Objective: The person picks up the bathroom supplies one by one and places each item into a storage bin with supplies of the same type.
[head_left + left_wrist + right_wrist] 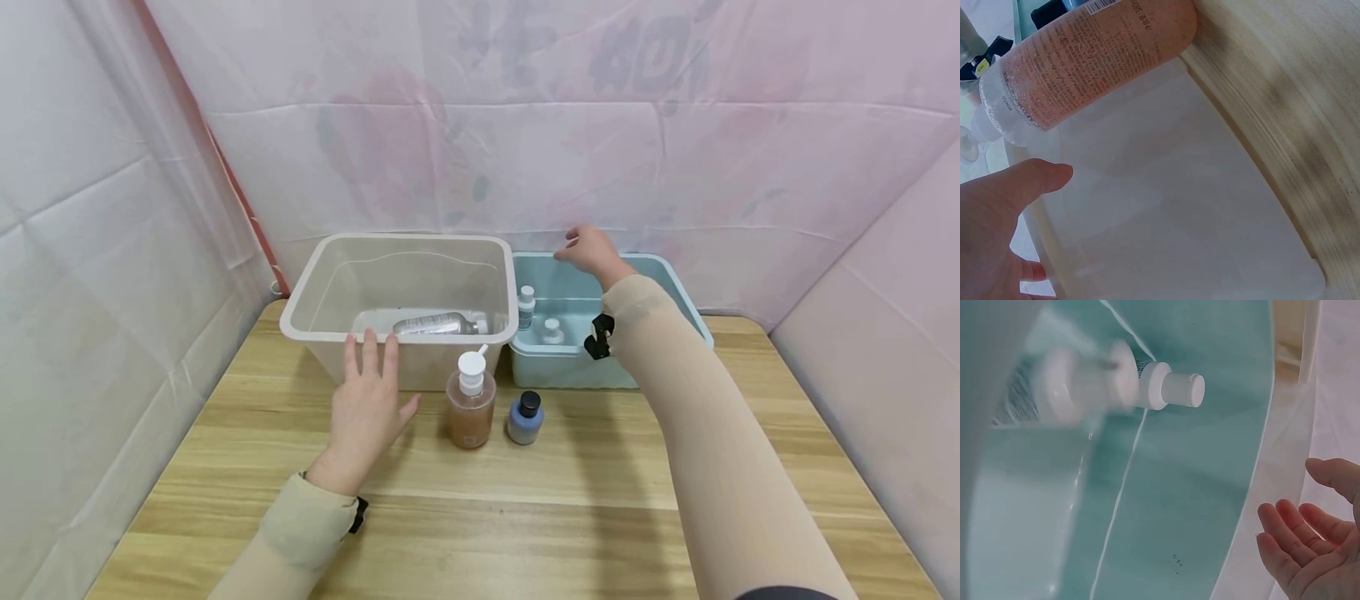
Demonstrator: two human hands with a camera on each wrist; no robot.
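Observation:
My left hand [369,406] is spread open, fingers straight, against the front wall of a clear plastic bin [322,336]; in the left wrist view the left hand [997,212] shows beside that wall. A clear bottle [438,324] lies inside this bin. Just right of the hand stand a pink pump bottle [471,408] and a small blue bottle [526,418] with a black cap. My right hand [588,248] hovers open over the far rim of a light blue bin [675,283], holding nothing. Two white-capped bottles [527,306] stand inside that bin; one bottle [1147,384] shows in the right wrist view.
The bins sit side by side at the back of a wooden table [570,517], close to a pale fabric wall [480,125]. Fabric walls also close in the left and right sides.

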